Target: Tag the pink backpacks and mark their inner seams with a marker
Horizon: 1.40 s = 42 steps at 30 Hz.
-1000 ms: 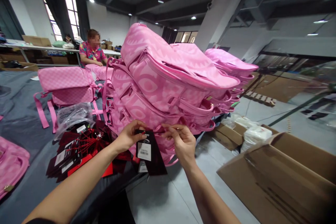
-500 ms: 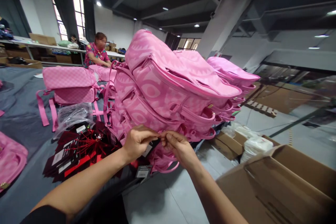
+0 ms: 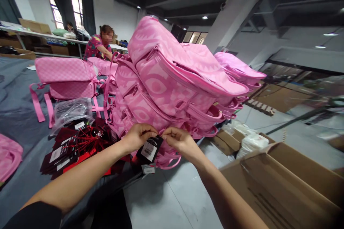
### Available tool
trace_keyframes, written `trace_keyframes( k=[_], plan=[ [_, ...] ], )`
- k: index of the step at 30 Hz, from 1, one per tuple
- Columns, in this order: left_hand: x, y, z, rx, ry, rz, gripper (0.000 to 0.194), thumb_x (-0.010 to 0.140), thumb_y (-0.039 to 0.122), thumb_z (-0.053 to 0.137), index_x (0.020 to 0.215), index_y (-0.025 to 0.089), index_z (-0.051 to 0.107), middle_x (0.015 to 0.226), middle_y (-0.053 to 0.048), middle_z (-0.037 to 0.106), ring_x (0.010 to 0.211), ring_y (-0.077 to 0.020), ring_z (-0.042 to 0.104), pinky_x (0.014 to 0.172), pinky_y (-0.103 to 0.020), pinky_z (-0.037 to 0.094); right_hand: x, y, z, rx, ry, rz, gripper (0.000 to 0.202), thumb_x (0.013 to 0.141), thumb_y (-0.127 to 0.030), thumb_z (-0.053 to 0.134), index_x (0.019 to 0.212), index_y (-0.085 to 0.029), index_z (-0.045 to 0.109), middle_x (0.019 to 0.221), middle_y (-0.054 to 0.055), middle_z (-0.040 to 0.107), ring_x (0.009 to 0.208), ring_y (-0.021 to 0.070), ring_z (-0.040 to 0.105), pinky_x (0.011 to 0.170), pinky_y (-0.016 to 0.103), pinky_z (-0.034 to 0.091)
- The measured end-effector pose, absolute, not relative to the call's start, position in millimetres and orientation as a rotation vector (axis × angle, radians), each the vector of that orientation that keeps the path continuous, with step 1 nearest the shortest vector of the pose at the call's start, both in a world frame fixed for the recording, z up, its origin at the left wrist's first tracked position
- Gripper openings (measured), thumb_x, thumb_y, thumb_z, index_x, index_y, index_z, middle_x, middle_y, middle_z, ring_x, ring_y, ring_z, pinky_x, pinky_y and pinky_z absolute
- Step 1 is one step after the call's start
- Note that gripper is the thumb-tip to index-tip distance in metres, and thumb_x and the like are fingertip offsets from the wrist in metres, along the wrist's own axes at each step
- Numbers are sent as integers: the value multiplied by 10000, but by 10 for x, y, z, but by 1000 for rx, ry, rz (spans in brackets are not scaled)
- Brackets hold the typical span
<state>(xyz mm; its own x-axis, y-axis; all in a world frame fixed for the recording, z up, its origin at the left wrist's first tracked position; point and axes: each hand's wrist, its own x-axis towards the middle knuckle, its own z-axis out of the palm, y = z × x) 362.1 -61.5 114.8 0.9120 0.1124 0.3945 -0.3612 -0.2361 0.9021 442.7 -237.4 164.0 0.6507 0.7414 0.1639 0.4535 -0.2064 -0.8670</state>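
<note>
Pink patterned backpacks lie stacked in front of me. At the stack's lower front, my left hand is closed in a pinch beside a black hang tag with a white barcode label. My right hand pinches close to the tag's upper right corner, fingertips near those of the left. What sits between the fingertips is too small to make out. A second tag hangs just below. Left of my hands, dark tags with red strings lie in a pile on the grey cloth-covered table.
Clear plastic bags and checkered pink bags lie on the table's left part. A person in a colourful shirt leans over the far side. Open cardboard boxes stand on the floor at right.
The black tag now shows its label between my hands, where it was mostly hidden before. Both hands remain close together. The camera view has shifted slightly, and the person leans with an arm further forward.
</note>
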Motion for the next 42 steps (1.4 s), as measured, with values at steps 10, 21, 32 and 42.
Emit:
trace_keyframes(
  k=[10, 21, 32, 42],
  plan=[
    [3590, -657, 1195, 2053, -216, 513, 188, 860, 244, 577, 928, 192, 744, 882, -43, 734, 802, -157, 671, 725, -238, 491, 4350, -2393, 1624, -1910, -1061, 207, 143, 800, -289, 556, 763, -182, 643, 719, -3, 639, 683, 139, 578, 658, 250, 451],
    [3586, -638, 1201, 2173, -218, 492, 194, 885, 258, 567, 963, 221, 740, 933, -25, 735, 834, -155, 671, 732, -229, 468, 4344, -2402, 1581, -1931, -1051, 200, 157, 814, -314, 557, 773, -187, 639, 741, 3, 646, 694, 147, 573, 657, 252, 437],
    [3609, -659, 1318, 2372, -243, 413, 199, 869, 209, 559, 958, 242, 734, 925, -1, 752, 858, -176, 671, 702, -247, 425, 4369, -2432, 1537, -2001, -1161, 159, 165, 832, -302, 539, 749, -195, 635, 676, -4, 608, 629, 142, 535, 608, 245, 408],
    [3617, -652, 1296, 2395, -303, 407, 209, 907, 247, 540, 1019, 245, 717, 995, 5, 736, 914, -153, 652, 750, -226, 438, 4399, -2462, 1513, -2008, -1081, 162, 192, 837, -344, 555, 791, -185, 652, 743, 14, 640, 682, 149, 557, 620, 238, 414]
  ],
)
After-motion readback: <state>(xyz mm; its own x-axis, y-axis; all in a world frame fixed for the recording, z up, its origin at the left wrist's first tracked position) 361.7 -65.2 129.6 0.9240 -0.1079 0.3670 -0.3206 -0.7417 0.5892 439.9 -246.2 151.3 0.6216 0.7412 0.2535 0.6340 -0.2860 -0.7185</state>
